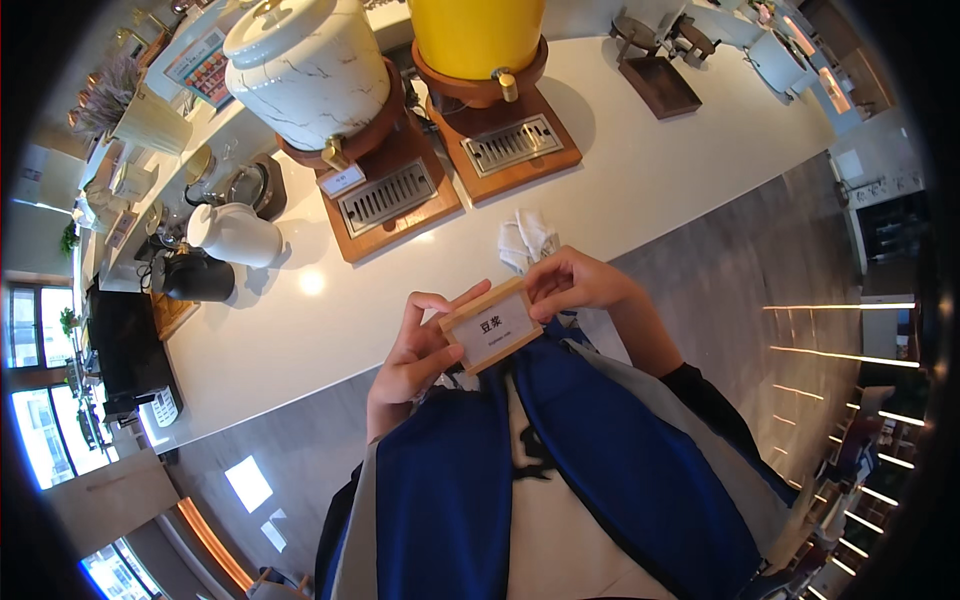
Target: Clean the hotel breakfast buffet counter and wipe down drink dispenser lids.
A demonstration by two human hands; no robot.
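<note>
Between my two hands, in front of my chest, is a small wood-framed sign (491, 330) with a white card that bears writing. My left hand (418, 349) grips its left end, the thumb lying over the front face. At the upper right end, my right hand (574, 283) holds the frame between thumb and bent fingers. A crumpled white cloth (525, 238) lies on the counter just beyond my right hand. Farther off stand a white marbled drink dispenser (315, 82) and a yellow drink dispenser (478, 37), each on a wooden stand with a metal drip grate.
The pale counter (300, 352) runs across in front of me. At its left are a white jug (236, 234), a black jug (196, 277) and a dark monitor (127, 345). A brown wooden tray (660, 86) sits at the back right, near a white pot (780, 60).
</note>
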